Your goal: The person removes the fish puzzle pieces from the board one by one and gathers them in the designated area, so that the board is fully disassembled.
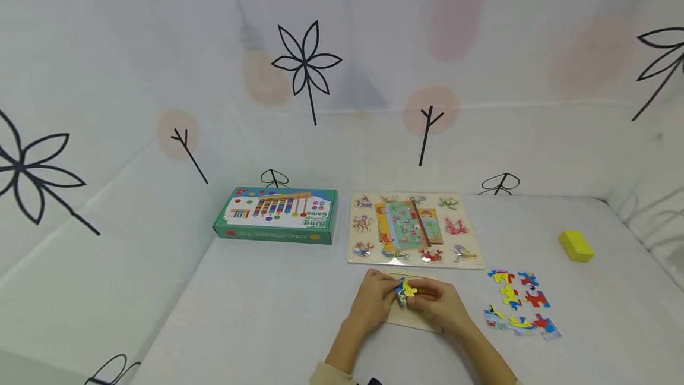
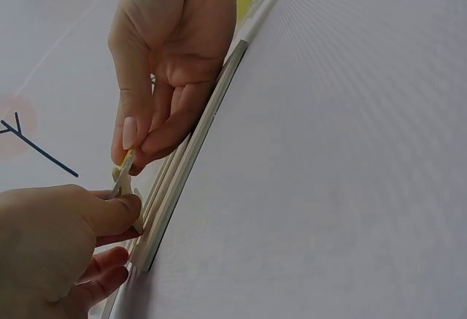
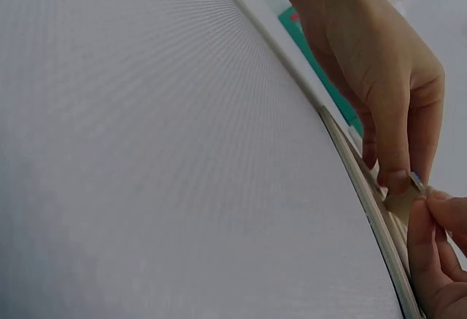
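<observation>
Both hands meet over a plain wooden puzzle board (image 1: pixel 412 317), pinching small jigsaw pieces (image 1: pixel 407 290) in blue and yellow. My left hand (image 1: pixel 372 297) grips the blue side between thumb and fingers. From the other side, my right hand (image 1: pixel 439 302) pinches the yellow part with thumb and fingertips. Seen in the left wrist view, the pieces are tilted up on edge, close over the board (image 2: pixel 191 160). The right wrist view shows their pale wooden backs (image 3: pixel 401 204) between the two hands' fingertips. Whether the two coloured parts are interlocked I cannot tell.
Loose jigsaw pieces (image 1: pixel 536 297) lie in rough rows right of the board. Behind it is a large animal puzzle board (image 1: pixel 360 257) with colourful cards (image 1: pixel 408 224) on top. A green game box (image 1: pixel 278 215) stands back left, a yellow block (image 1: pixel 576 246) at far right.
</observation>
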The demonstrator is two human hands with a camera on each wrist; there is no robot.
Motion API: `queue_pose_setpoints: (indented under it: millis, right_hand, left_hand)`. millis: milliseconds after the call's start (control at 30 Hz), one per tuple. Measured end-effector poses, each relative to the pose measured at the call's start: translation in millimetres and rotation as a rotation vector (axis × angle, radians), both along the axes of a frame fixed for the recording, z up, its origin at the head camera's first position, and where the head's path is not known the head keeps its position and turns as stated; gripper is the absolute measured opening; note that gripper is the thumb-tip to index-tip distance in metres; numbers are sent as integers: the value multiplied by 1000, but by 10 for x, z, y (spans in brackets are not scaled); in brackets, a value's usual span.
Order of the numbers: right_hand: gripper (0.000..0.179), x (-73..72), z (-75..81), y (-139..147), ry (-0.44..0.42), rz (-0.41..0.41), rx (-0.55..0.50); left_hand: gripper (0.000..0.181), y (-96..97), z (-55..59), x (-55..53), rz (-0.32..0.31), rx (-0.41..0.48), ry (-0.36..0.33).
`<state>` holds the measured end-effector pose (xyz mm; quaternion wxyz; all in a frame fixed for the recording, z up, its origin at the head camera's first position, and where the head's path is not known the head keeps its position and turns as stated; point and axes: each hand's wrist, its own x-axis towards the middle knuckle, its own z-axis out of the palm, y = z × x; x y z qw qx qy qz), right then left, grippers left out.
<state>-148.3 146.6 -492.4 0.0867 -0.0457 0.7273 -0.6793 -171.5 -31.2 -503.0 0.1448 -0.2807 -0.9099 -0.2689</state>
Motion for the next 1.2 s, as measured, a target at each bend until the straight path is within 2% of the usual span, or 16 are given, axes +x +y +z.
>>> queue_pose_setpoints:
  millis: [100,167,400,533,633,767,867,1000,1100,1200]
  right_hand:
    - [46,-19,-13,-12,-22,12,-92]
    - [46,-27,-21,-21,-26,14,-117]
    - [40,-42,-27,-52,26,-38,-48]
    - [41,-53,-42,-56,-10,-59,-40]
    - [44,-61,-42,-45,-87,-54,-133]
    - [34,-52,-27,-16,-210,-24,-360]
    - [30,-31,-8,-39,-259,-71,-450]
    - [36,-14,23,-134,-213,-195,-348]
    - [44,-9,35,-187,-177,-250,-255]
    - [44,-5,38,-204,-161,-270,-271]
  left_hand:
    - [19,10,-9,7,13,19,6]
    - [19,15,-19,8,21,30,5]
    - [17,18,-53,-12,15,62,13]
    - [15,16,-56,-15,10,93,-6]
    - [12,18,-58,-7,12,132,-18]
    - [8,24,-57,4,17,181,-4]
    - [3,34,-49,5,13,215,44]
    - [3,48,-41,6,17,246,112]
    - [4,50,-38,7,32,248,133]
    - [3,44,-28,7,54,226,161]
